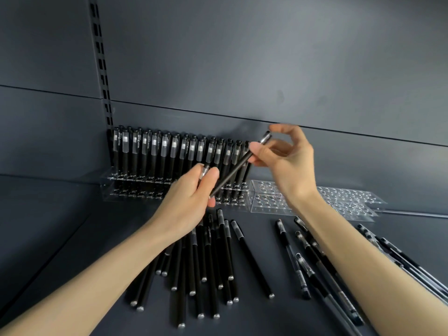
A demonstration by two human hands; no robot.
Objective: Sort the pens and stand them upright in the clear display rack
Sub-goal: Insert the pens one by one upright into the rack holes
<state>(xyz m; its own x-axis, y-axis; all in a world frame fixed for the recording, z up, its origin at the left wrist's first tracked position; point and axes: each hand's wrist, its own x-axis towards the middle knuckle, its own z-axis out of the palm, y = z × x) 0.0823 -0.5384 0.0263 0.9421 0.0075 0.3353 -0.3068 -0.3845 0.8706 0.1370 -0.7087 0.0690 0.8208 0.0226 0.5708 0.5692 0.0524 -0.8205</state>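
dark grey shelf (72, 238) and back panel frame the job. a clear display rack (135, 187) at the back left already carries a full row of standing pens (174, 151), while the empty racks (269, 197) to its right wait. the right hand (288, 163) pinches a black pen (236, 167) near its upper end, and the left hand (186, 200) curls round its lower end, in front of the rack. a loose pile of black pens (208, 258) and some clear-barrelled pens (312, 260) still lie flat, so i judge much sorting remains.
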